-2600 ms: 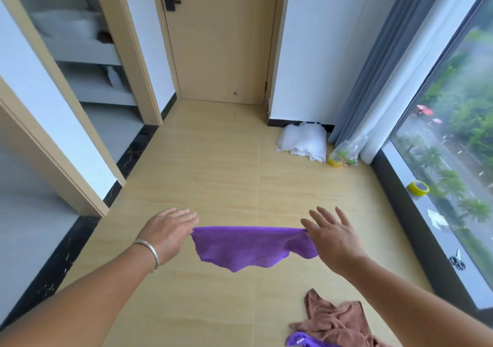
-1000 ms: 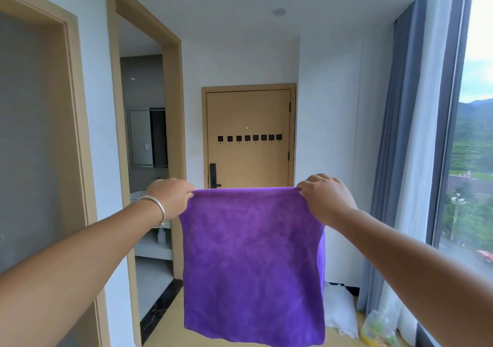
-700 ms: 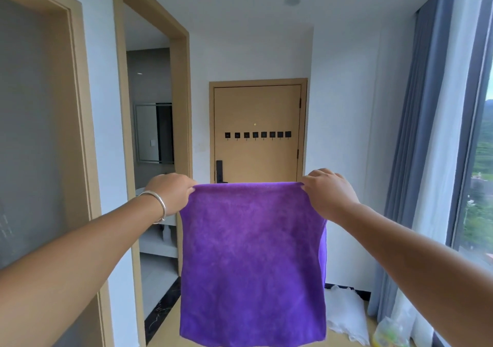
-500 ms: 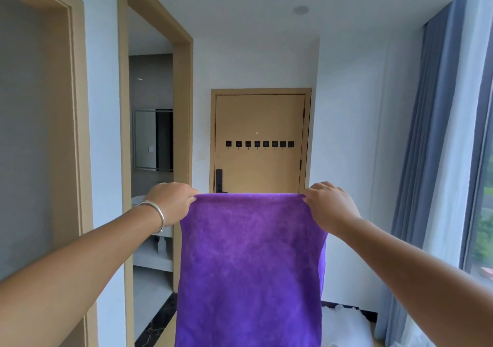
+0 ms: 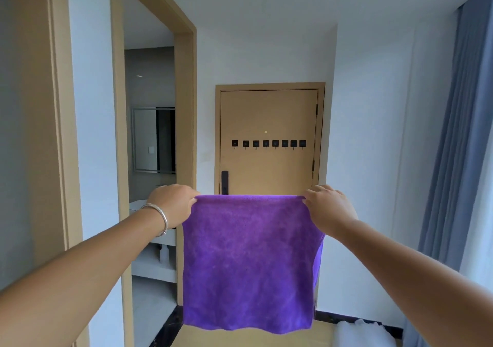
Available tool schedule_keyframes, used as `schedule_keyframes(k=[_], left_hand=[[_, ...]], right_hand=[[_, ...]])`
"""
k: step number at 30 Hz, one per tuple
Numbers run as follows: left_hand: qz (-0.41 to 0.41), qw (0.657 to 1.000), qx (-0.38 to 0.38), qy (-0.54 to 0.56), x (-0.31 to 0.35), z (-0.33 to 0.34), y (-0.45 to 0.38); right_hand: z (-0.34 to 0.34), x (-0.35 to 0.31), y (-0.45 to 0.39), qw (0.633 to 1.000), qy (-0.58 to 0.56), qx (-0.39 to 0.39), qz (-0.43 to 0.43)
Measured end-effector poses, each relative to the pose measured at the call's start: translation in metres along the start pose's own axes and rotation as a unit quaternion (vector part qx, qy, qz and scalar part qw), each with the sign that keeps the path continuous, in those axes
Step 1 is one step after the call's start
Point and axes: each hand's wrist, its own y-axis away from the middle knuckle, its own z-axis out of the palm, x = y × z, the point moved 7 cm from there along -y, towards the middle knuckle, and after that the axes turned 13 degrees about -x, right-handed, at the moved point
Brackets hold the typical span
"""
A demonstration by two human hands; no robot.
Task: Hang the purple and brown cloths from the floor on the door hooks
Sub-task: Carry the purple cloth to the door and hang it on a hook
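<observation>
A purple cloth (image 5: 249,264) hangs flat and spread out in front of me, held up by its two top corners. My left hand (image 5: 172,204), with a silver bangle on the wrist, pinches the top left corner. My right hand (image 5: 329,208) pinches the top right corner. Beyond the cloth stands a tan wooden door (image 5: 269,117) with a row of several small black hooks (image 5: 268,143) across its middle; all the hooks are bare. The brown cloth is out of view.
An open doorway (image 5: 152,143) on the left leads into a bathroom with a mirror and shelf. Blue-grey curtains (image 5: 461,133) hang on the right. A white bundle (image 5: 360,332) lies on the floor at the lower right, by the wall.
The cloth has come up off the floor and now hangs spread between both hands. My view has risen from the floor to the door, which now looks nearer.
</observation>
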Motion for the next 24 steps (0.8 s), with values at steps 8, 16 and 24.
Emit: schedule_keyframes(k=[8, 16, 24], left_hand=[[-0.017, 1.000, -0.012, -0.020, -0.031, 0.058, -0.096], [-0.014, 0.999, -0.010, -0.038, -0.046, 0.103, -0.217], [-0.028, 0.999, -0.017, -0.037, -0.083, 0.149, -0.304]], right_hand=[[0.077, 0.010, -0.105, 1.000, -0.017, -0.005, -0.008], [0.143, 0.043, -0.226, 0.999, -0.033, -0.002, -0.020], [0.203, 0.045, -0.323, 0.999, -0.022, -0.005, -0.028]])
